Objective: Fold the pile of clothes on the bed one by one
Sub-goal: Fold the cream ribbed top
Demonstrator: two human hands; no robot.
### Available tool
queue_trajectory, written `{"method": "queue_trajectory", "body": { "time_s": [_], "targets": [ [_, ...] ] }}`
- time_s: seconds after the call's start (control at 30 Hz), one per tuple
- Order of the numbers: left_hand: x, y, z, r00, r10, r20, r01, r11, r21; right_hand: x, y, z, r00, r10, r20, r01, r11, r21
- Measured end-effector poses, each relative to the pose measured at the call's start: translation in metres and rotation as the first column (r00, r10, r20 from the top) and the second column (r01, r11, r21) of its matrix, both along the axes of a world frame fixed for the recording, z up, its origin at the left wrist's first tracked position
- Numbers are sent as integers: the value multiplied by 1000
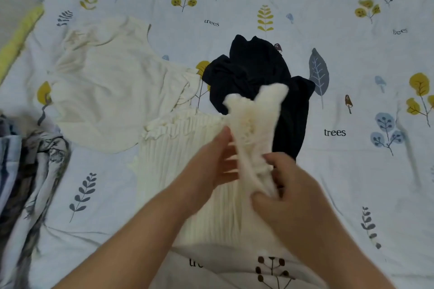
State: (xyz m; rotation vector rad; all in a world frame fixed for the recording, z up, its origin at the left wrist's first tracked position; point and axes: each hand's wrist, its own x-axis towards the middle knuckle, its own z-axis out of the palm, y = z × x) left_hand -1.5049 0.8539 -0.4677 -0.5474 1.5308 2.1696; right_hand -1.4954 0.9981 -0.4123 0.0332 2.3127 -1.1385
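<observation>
Cream ribbed pleated knit garment (pixel 187 171) sits nearest, laid flat on the pale blue leaf-print bedsheet (pixel 352 183), lengthwise away from the person, likely so the body stays smooth while the top end gets sorted; right hand (pixel 288 192) has fingers curled round a bunched, frilly part of it, lifted off the bed and blurred, so it looks mid-move; left hand (pixel 211 162) has fingers roughly straight, tips touching the same raised part from the left, probably steadying or spreading it, not a closed grip; judgement: fold on this piece is only starting. Behind the raised cloth, touching it, a crumpled dark navy garment (pixel 256 77), unfolded. Further left, a plain cream sleeveless top (pixel 105 87) spread loosely, its lower edge overlapping the ribbed one, also unfolded. Far left edge, a rumpled grey-and-white patterned fabric (pixel 35 171), can't tell whether clothing or bedding. Count: two hands, three clear garments (two cream, one navy), one uncertain fabric, none visibly folded
</observation>
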Motion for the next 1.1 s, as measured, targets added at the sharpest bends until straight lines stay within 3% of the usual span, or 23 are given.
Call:
{"method": "queue_trajectory", "body": {
  "time_s": [0.1,0.2,0.27,0.37,0.43,0.5,0.53,0.6,0.7,0.77,0.83,1.03,1.1],
  "targets": [
    [-4,-34,15,999,21,-44,-25,996,-90,20,-46,-5,989,125,-80,-124,992,18],
    [-3,-69,7,999,-43,-4,38,917,-397,35,-83,-15,972,229,-44,-227,973,41],
    [1,-92,-3,997,-47,53,67,869,-491,45,-97,-23,949,313,-31,-312,950,19],
    [9,-116,-21,994,9,111,45,877,-478,41,-95,-34,968,150,-202,-147,989,29],
    [14,-116,-36,992,26,120,67,701,-710,33,-89,-52,932,52,-360,17,982,188],
    [20,-103,-44,995,64,78,46,402,-915,27,-90,-70,967,95,-236,10,912,411],
    [25,-94,-44,998,63,16,-4,312,-950,28,-92,-79,988,118,-102,-54,873,484],
    [38,-78,-43,994,-30,-105,-97,201,-975,40,-96,-95,983,173,59,-177,822,541],
    [61,-73,-55,973,-225,-52,-40,59,-997,61,-97,-107,978,206,-9,-164,803,573],
    [76,-78,-70,944,-320,83,116,85,-990,67,-98,-109,969,233,-86,-126,760,638],
    [86,-87,-88,926,-359,120,182,145,-972,68,-99,-112,956,273,-112,-130,731,669],
    [79,-90,-93,935,-350,58,148,236,-960,63,-99,-116,953,291,-80,-174,746,643],
    [80,-86,-82,956,-294,14,88,239,-967,60,-90,-114,966,247,-76,-170,830,532]
  ]
}}
